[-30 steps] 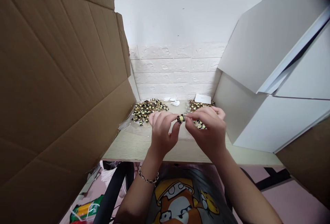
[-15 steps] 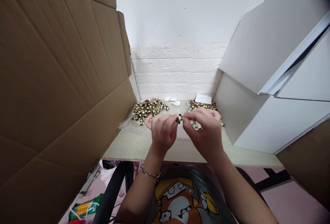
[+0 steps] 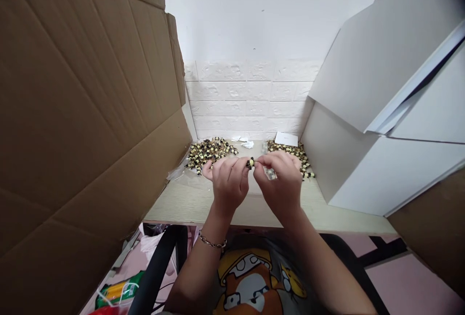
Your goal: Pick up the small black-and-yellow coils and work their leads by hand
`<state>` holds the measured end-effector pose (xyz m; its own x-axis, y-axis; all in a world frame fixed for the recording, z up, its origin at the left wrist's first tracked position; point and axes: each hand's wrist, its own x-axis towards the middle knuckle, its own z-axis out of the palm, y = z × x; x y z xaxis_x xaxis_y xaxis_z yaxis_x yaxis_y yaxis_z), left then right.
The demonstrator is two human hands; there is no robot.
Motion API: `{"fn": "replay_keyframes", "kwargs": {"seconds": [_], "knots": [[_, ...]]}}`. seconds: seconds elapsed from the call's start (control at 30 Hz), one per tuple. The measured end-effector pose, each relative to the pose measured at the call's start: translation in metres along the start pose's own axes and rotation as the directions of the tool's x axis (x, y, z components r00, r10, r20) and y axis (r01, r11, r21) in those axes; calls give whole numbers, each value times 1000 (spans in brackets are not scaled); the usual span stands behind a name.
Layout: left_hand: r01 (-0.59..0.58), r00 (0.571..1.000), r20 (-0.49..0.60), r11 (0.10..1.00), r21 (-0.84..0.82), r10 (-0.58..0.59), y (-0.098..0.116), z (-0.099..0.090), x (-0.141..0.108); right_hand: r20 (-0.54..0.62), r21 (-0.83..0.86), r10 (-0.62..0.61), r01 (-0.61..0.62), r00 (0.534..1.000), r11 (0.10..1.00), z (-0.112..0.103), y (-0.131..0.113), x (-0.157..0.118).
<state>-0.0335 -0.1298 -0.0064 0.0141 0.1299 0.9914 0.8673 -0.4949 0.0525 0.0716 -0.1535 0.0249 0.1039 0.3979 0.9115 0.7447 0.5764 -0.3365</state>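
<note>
Over the table, between my two hands, sits a small yellow-and-black component, shaped like a tiny wound transformer. My left hand grips it from the left, its fingers curled and the thumb hidden behind them. At the component's right side, the thumb and forefinger of my right hand pinch together; the detail between these fingertips is too small to make out. A heap of similar yellow-and-black components lies beyond my left hand. Another heap lies beyond my right hand, which partly covers it.
A tall cardboard sheet walls the left side and white boxes stand at the right. Behind is a white brick-patterned wall. White scraps and a white card lie at the back of the pale table.
My right hand has shifted slightly left and its forearm has drawn inward, uncovering more of the right heap. The component has tilted and moved a little up and left; my left hand stays nearly still.
</note>
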Motion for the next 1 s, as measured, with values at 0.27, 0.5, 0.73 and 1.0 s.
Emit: {"fn": "replay_keyframes", "kwargs": {"seconds": [0.27,0.5,0.73,1.0], "knots": [[45,997,-58,999,-10,-46,6,-10,6,-161,-79,-99,88,982,993,-1,-9,-11],[114,992,-35,986,-120,-119,9,-11,7,-166,-102,-113,97,980,990,-4,-12,-10],[196,979,-1,952,-234,-202,6,-10,10,-168,-75,-99,88,981,993,-7,-17,-12],[238,969,23,913,-330,-244,8,-6,3,-180,-30,-67,63,981,998,-8,-18,-11]]}}
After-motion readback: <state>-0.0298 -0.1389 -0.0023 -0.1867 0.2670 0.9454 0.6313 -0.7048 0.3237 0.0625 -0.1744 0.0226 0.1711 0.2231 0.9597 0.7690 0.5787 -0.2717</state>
